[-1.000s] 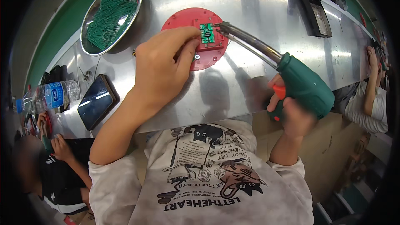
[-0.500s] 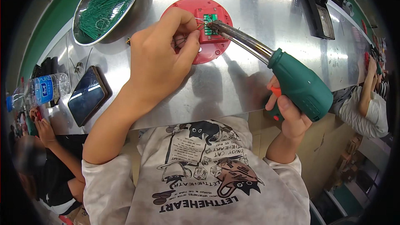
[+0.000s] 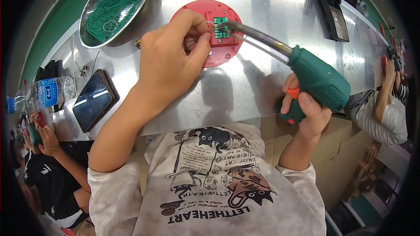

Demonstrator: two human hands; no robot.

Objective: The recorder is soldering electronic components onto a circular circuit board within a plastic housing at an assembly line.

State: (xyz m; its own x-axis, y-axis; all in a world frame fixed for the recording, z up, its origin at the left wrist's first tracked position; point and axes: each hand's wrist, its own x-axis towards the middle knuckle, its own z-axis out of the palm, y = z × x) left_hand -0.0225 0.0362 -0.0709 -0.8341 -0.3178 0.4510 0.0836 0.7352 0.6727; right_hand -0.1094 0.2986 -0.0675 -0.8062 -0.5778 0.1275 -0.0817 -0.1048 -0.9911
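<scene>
A round red plastic housing (image 3: 227, 51) lies on the metal table, with a small green circuit board (image 3: 221, 32) in its raised square middle. Thin wires (image 3: 211, 25) run to the board's left edge. My left hand (image 3: 173, 50) pinches them between thumb and forefinger, partly covering the housing. In my right hand (image 3: 308, 107) is a green soldering gun (image 3: 321, 78), the fingers wrapped round its grip at the orange trigger. Its long metal tip, smeared by motion, points left at the board's right side; whether it touches the board I cannot tell.
A metal bowl of green wires (image 3: 111, 13) stands at the far left. Nearer are a phone (image 3: 92, 101) and a plastic bottle (image 3: 46, 92). A black stand (image 3: 333, 15) sits at the far right. Other people work at both sides.
The soldering gun has shifted slightly up and to the right, its tip drawing a little away from the wire ends. My left hand keeps its pinch, almost unmoved.
</scene>
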